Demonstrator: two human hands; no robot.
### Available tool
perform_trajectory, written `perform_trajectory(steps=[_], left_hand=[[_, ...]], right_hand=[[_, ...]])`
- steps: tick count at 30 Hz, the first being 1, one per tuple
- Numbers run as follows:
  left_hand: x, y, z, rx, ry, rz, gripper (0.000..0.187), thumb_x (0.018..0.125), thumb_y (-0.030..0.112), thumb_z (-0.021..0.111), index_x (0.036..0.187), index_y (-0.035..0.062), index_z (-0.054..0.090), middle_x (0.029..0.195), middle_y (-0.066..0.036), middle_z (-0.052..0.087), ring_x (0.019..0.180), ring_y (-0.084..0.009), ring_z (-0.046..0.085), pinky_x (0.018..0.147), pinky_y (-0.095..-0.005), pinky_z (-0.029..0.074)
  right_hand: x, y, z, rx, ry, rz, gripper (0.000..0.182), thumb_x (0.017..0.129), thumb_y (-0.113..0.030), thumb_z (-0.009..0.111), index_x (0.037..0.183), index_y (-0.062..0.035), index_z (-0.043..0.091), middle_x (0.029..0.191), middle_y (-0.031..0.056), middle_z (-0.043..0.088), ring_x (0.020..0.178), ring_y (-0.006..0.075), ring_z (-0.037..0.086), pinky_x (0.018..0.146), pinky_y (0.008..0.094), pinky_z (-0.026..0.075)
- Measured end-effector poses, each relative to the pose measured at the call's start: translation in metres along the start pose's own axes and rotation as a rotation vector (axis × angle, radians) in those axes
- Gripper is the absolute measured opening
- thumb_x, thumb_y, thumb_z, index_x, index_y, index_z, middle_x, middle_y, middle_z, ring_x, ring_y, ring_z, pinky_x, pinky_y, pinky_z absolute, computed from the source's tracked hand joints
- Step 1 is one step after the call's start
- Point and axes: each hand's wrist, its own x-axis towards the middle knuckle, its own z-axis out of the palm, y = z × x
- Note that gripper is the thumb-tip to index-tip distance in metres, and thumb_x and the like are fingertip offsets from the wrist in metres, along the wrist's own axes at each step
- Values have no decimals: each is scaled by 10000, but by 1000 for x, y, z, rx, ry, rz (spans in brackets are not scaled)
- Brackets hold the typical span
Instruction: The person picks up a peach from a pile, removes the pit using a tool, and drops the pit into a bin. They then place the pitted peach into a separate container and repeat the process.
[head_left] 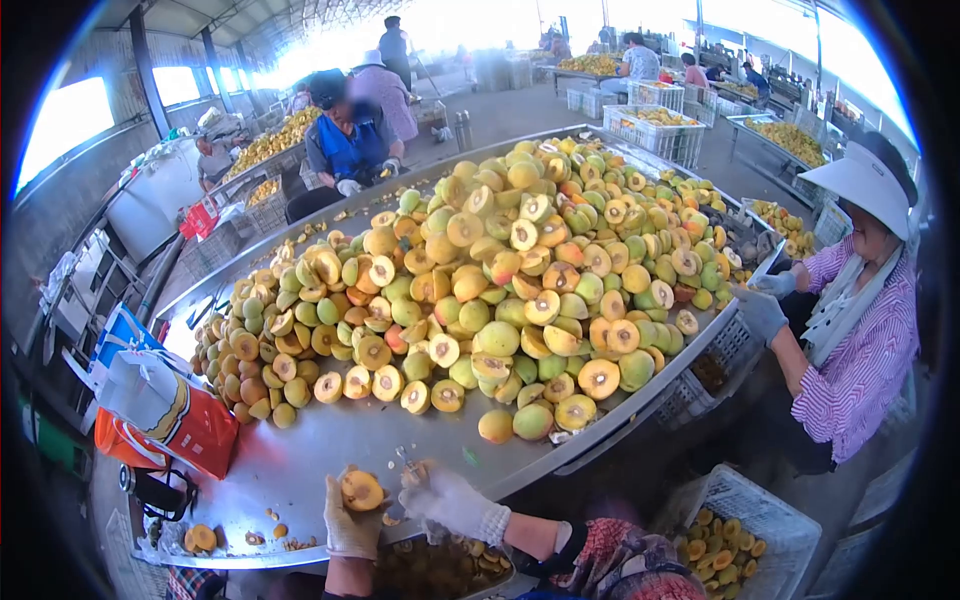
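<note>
My left hand, in a pale work glove, is closed around a halved peach with its orange cut face turned up. Just to the right, my right hand, in a white glove, grips a small metal tool whose tip points up and away. The tool's exact kind is too small to make out. Both hands are over the near edge of a metal table. Ahead of them rises a large heap of halved peaches, many with the stone showing. Below my hands, a container with fruit pieces is partly hidden.
Left on the table stand an orange-red bag and a dark bottle; fruit scraps lie nearby. A white crate of fruit halves sits lower right. Gloved co-workers work at the right and far sides.
</note>
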Motion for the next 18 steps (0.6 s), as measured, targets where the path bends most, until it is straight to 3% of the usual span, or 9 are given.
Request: perform_trajectory(steps=[4,5,8,11,18], left_hand=[[-7,-4,8,97,49,49,450,949,417,472,1234,70,493,1052,-133,586,898,-301,610,751,-467,521],[-6,-4,8,120,50,53,437,946,394,477,1238,68,495,1058,-129,584,911,-292,608,762,-464,520],[-10,-6,4,211,-1,138,445,932,365,506,1231,35,499,1093,-154,581,966,-314,593,846,-467,499],[-11,-2,11,207,-28,114,455,916,342,525,1233,18,496,1112,-177,574,998,-340,582,893,-471,485],[-12,2,14,94,-51,67,463,911,331,517,1245,13,487,1110,-195,570,1005,-367,576,910,-490,475]], right_hand=[[4,15,5,145,-23,-19,274,925,-111,570,1167,-33,468,909,63,648,796,127,647,628,266,525],[2,2,3,198,-80,161,267,924,-125,581,1154,-34,482,899,60,644,794,116,647,596,261,522],[0,-2,5,195,-75,204,229,922,-170,599,1085,-45,500,861,51,637,717,87,608,564,246,499],[5,16,10,70,-34,-20,304,919,-192,595,1147,-39,465,886,43,593,657,103,601,521,264,514],[0,3,9,106,-24,95,289,909,-201,619,1101,-28,488,840,53,633,682,75,573,596,247,490]])
